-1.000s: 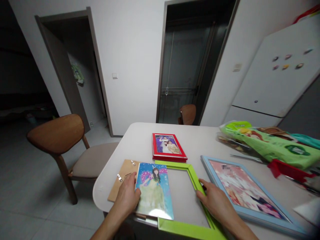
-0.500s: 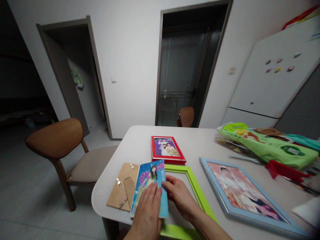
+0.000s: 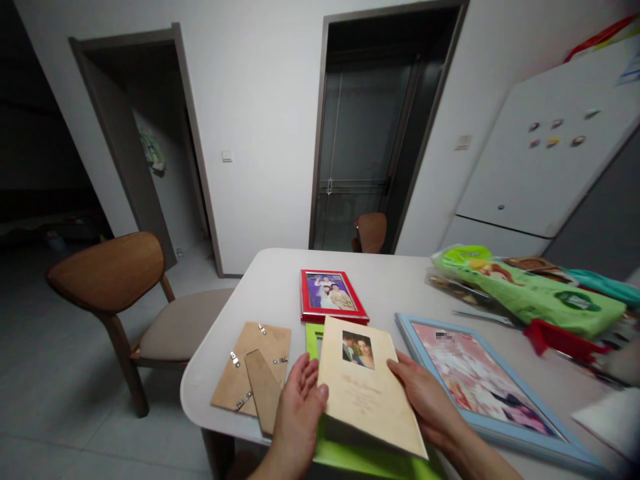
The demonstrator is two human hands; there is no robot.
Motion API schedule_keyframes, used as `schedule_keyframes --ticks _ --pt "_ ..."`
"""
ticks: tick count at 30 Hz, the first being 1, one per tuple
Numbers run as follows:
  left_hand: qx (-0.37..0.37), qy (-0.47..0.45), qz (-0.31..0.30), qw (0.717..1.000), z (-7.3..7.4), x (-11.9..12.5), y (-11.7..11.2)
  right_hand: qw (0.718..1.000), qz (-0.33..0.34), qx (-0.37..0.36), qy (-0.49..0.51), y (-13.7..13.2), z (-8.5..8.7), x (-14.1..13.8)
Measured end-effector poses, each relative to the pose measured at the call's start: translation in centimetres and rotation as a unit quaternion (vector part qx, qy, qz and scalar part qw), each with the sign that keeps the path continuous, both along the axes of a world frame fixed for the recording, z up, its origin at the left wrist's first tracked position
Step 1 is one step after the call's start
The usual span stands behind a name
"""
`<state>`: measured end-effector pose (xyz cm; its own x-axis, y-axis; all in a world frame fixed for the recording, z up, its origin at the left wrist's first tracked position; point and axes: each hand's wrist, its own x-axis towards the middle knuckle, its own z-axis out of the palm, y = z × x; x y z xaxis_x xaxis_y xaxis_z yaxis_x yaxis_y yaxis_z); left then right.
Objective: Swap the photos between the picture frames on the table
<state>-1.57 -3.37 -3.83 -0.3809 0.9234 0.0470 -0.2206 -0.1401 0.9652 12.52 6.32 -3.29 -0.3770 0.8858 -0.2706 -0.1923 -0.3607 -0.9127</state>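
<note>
My left hand and my right hand hold a cream card by its two side edges, just above the table. The card bears a small photo of a couple near its top and faint lettering below. Under it lies a lime-green picture frame, mostly covered. A brown frame backing board with metal clips and a stand lies left of my left hand. Both hands have their fingers curled round the card's edges.
A red framed photo lies farther back on the white table, and a large light-blue framed photo lies to the right. Green packaging and red items sit at the far right. A wooden chair stands left of the table.
The photo with the blue and purple picture has been turned over, so its cream side with the couple's photo faces up. My hands have moved to its left and right edges.
</note>
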Motion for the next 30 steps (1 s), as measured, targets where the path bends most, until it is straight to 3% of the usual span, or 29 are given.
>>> schedule_keyframes --ticks 2,5,10,13,16,19,21,24,26,30 --pt "-0.035 0.126 -0.015 0.991 -1.0 -0.6 -0.1 0.998 0.016 0.003 -0.059 0.8 0.1 1.1" --pt "-0.068 0.32 -0.055 0.944 -1.7 -1.1 -0.5 0.994 0.03 0.02 -0.106 1.6 -0.3 1.2" --pt "-0.071 0.464 -0.131 0.873 -1.9 -1.0 -1.1 0.965 0.01 0.134 -0.226 2.6 -1.7 -0.2" --pt "-0.074 0.521 -0.15 0.837 -1.8 -0.8 -1.0 0.897 0.019 0.269 -0.351 3.0 -1.9 -0.3" --pt "-0.081 0.57 -0.154 0.803 -1.7 -0.3 -0.5 0.786 0.023 0.371 -0.494 3.0 -2.0 -0.3" --pt "-0.09 0.591 -0.156 0.787 -1.4 -0.1 -0.2 0.687 0.021 0.394 -0.61 3.0 -2.2 -0.3" --pt "-0.086 0.594 -0.17 0.781 -1.1 -0.9 -0.7 0.656 0.013 0.399 -0.64 3.0 -2.3 -0.3" --pt "-0.082 0.604 -0.137 0.781 -0.9 -4.0 -2.4 0.655 0.0 0.441 -0.614 2.3 -1.9 -0.7" --pt "-0.107 0.617 -0.08 0.775 -1.0 -7.1 -3.8 0.675 0.013 0.478 -0.563 1.0 -1.4 -2.0" --pt "-0.19 0.643 -0.05 0.74 -2.0 -12.4 -5.8 0.726 0.11 0.516 -0.442 -3.3 -0.5 -6.9"
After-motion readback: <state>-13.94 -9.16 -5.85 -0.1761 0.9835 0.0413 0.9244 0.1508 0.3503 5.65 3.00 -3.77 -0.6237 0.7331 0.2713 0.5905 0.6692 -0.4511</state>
